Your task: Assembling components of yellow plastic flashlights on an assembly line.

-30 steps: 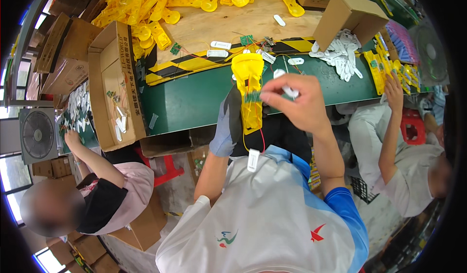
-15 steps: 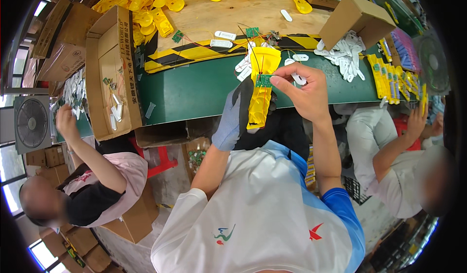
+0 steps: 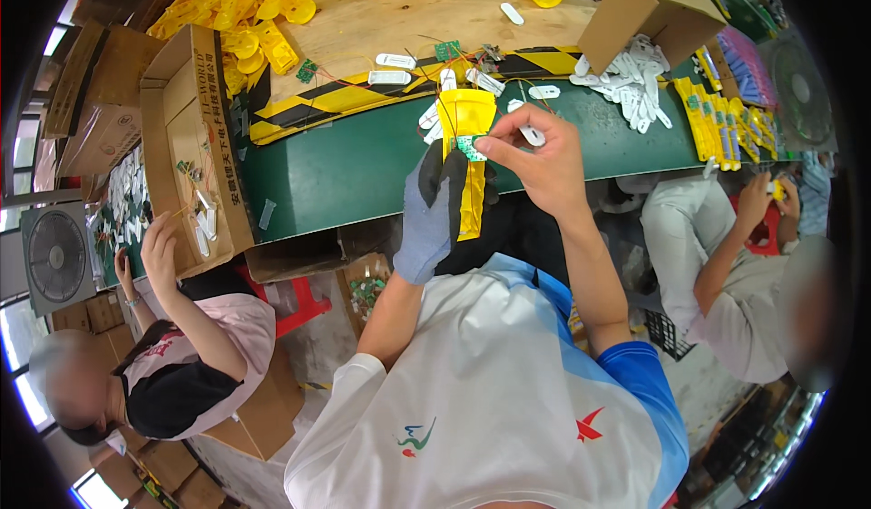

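Note:
A long yellow plastic housing with a flared top (image 3: 468, 110) is held upright over the near edge of the bench. My left hand (image 3: 430, 210), in a grey-blue glove with dark fingers, is closed around its middle. Against the front of the housing lies a small green circuit board (image 3: 471, 149), tilted and partly covered by fingers. My bare right hand (image 3: 547, 164) pinches the board's right edge between thumb and index finger. White oval plastic pieces (image 3: 390, 77) with thin wires lie just beyond the housing, beside another green board (image 3: 447, 51).
Yellow housings (image 3: 263, 19) heap up at the far left. A cardboard box (image 3: 238, 146) stands left; another carton (image 3: 649, 19) leans over a white pile (image 3: 635, 83) at right. Co-workers' hands (image 3: 161, 250) work at left and right (image 3: 755, 199). Finished-looking yellow units (image 3: 712, 123) lie right.
The board has tilted against the housing, and the view has shifted slightly. The left co-worker's hands moved nearer the box; the right co-worker's hands now hold something yellow.

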The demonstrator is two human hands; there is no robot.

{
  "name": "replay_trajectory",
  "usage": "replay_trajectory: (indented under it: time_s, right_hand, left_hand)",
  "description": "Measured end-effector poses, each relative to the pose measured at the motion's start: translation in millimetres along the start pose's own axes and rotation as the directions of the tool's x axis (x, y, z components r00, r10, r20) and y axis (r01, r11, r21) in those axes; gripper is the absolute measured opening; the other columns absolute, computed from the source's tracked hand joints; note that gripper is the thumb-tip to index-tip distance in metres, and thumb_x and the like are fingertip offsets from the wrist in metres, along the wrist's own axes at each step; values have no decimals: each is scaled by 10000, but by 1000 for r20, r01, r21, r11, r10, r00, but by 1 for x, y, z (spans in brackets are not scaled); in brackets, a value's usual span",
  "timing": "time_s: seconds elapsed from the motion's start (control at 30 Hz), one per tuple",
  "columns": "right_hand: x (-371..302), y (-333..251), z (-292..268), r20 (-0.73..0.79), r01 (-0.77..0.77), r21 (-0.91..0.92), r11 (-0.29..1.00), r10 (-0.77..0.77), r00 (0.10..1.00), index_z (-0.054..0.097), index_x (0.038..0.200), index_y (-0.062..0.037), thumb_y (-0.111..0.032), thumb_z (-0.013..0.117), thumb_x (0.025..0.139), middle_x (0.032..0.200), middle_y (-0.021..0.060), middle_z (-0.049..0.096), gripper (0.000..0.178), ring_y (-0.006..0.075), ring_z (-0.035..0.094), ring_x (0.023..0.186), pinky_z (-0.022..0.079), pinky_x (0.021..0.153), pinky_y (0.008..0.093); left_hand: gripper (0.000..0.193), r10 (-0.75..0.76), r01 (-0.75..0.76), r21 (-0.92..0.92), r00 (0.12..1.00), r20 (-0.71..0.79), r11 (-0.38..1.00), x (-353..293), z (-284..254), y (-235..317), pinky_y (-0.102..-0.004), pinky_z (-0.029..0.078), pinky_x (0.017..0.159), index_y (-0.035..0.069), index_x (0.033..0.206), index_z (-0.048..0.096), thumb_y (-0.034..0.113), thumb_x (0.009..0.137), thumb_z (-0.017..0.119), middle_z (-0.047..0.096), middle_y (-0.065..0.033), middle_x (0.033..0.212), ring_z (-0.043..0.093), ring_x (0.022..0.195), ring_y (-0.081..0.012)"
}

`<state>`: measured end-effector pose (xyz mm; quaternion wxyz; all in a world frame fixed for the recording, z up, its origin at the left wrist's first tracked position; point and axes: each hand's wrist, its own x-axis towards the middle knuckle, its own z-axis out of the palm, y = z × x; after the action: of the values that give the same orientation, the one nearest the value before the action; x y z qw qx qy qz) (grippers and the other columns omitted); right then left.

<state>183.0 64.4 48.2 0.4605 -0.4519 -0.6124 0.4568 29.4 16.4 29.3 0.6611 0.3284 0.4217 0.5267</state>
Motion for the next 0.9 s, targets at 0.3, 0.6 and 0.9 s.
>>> replay_trajectory:
  time_s: [0.3,0.6,0.9]
  right_hand:
    - [3,34,-4,156,-246,293,924,208,966,643,840,-23,-86,781,822,824,-12,625,153,43,549,765,445,704,192]
    - [-3,49,-3,166,-312,368,876,269,949,638,880,-21,-73,750,851,849,-13,618,127,52,556,788,443,721,190]
    - [-22,35,-4,-72,-197,140,970,208,976,694,1036,4,-108,638,933,870,24,664,162,53,587,809,466,719,208]
  left_hand:
    - [380,-98,102,-115,994,36,988,8,-12,-30,-287,561,578,38,1259,492,323,1008,501,629,-94,912,654,632,-179]
    - [356,-189,201,-137,977,96,970,21,-11,-34,-294,564,567,60,1200,536,331,974,581,658,-81,832,671,644,-188]
    - [263,-154,148,-135,987,-35,980,34,-7,-34,-304,547,490,63,1100,524,278,969,596,644,-81,772,655,575,-187]
